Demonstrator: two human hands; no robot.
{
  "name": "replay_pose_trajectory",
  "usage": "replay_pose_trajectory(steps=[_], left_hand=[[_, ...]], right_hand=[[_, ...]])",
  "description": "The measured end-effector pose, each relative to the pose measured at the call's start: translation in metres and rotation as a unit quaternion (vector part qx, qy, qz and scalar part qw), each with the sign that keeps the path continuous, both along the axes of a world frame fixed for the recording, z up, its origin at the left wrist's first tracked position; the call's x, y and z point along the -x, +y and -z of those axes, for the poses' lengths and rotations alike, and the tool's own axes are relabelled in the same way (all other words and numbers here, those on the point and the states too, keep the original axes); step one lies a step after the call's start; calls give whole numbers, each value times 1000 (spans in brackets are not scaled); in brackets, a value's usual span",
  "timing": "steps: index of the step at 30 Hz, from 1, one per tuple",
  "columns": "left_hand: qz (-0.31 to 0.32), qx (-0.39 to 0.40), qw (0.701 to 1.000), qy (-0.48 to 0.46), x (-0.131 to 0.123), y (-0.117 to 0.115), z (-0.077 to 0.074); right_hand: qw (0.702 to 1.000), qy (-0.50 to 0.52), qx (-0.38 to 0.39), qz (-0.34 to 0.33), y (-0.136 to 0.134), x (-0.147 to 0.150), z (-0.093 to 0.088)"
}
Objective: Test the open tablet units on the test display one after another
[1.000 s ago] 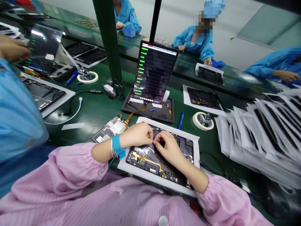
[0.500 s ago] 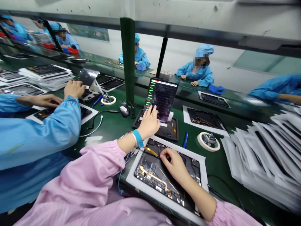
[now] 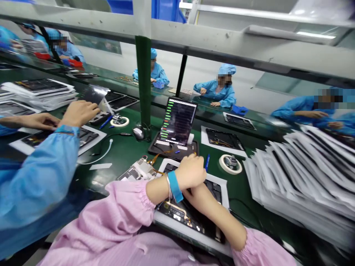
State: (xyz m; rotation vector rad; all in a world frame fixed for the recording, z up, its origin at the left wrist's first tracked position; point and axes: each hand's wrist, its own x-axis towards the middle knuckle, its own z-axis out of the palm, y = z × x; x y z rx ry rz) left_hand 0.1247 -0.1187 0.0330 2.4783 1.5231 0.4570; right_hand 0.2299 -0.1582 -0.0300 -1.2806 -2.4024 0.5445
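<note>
An opened tablet chassis [image 3: 194,218] lies on a white sheet [image 3: 225,192] right in front of me, showing black parts and an orange flex cable. My left hand [image 3: 191,171], with a blue wrist strap, hovers over the chassis's far edge with its fingers curled; what they hold, if anything, is hidden. It crosses over my right hand [image 3: 195,195], which rests on the chassis with its fingers covered by my left wrist. A blue pen [image 3: 207,161] lies just beyond my left knuckles. Behind it a lit tablet screen [image 3: 177,120] stands upright on a black tray.
A loose circuit board [image 3: 138,170] lies left of the chassis. A tape roll [image 3: 230,164] sits to the right, and a tall slanted stack of sheeted units [image 3: 305,173] beyond it. A co-worker's blue sleeve [image 3: 41,173] fills the left. A mouse [image 3: 138,133] lies by the green post [image 3: 143,81].
My left hand left the pinch with the right, touched the upright screen, then came back over the chassis, crossing my right hand. The view has tilted up.
</note>
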Motion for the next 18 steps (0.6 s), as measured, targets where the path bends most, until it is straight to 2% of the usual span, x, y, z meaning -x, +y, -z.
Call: replay_pose_trajectory(steps=[3, 5, 6, 8, 10, 14, 16, 18], left_hand=[[48, 23, 998, 18, -19, -11, 18], [74, -5, 997, 16, -26, -9, 38], [87, -18, 996, 14, -28, -7, 48], [107, -28, 994, 17, -31, -4, 64], [118, -25, 992, 25, -33, -2, 72], [118, -50, 991, 41, -37, -1, 73], [115, -54, 991, 50, -40, 1, 73], [115, -46, 990, 63, -42, 4, 74]], right_hand=[[994, -108, 25, -16, -22, -37, -39], [984, -168, 32, 44, -34, -73, -57], [978, -188, 31, 81, -39, -91, -61], [972, -194, 44, 122, -48, -124, -56], [978, -154, 77, 120, -56, -144, -40], [983, -61, 53, 165, -63, -149, -3], [975, -41, 55, 213, -63, -147, 6], [958, -11, 98, 268, -64, -149, 7]])
